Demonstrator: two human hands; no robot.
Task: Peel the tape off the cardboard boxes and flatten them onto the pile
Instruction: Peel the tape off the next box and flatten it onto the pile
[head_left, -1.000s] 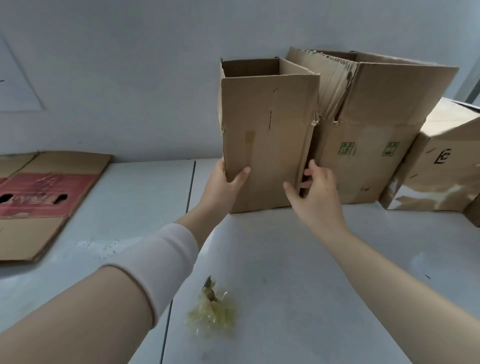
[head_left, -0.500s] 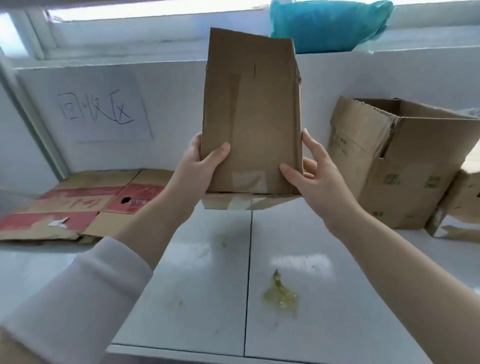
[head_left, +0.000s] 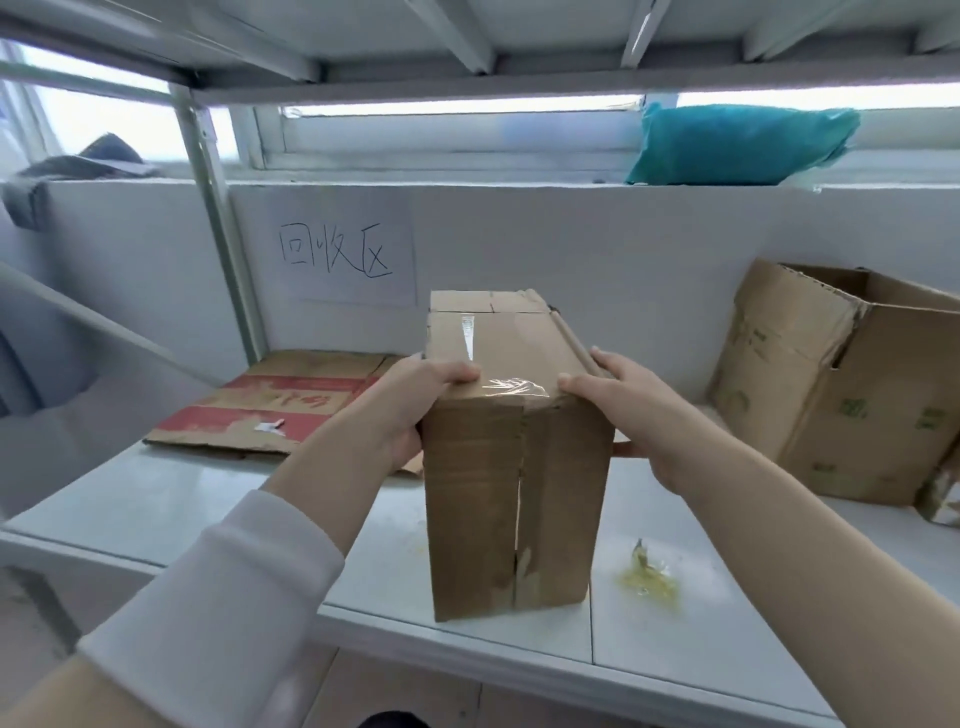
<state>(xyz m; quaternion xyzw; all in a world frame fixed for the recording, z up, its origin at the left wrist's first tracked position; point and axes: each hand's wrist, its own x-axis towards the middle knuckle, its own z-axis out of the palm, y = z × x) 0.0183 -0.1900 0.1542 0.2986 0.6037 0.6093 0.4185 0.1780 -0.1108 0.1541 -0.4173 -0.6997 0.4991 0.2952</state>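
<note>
Left hand (head_left: 415, 400): flattened pile (head_left: 280, 405) lies on counter (head_left: 156, 499) to its left; fingers curled over top-left edge of cardboard box (head_left: 514, 493), gripping it. Box sits between both hands, clear tape (head_left: 514, 387) over top edge. Right hand (head_left: 639, 421) grips box's right side, thumb on top. Crumpled tape wad (head_left: 647, 577) on counter below right hand; open box (head_left: 841, 395) well to its right.

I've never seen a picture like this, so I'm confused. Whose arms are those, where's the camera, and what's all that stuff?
No machine here: the grip is just a person's two hands. The camera sits on their head, looking forward and down, so you see their own arms. The left hand and right hand hold a box by its sides. Shiny tape crosses its top. On the table lie flat cardboard at left, a yellowish tape wad near the front, and an open box at right.
</note>
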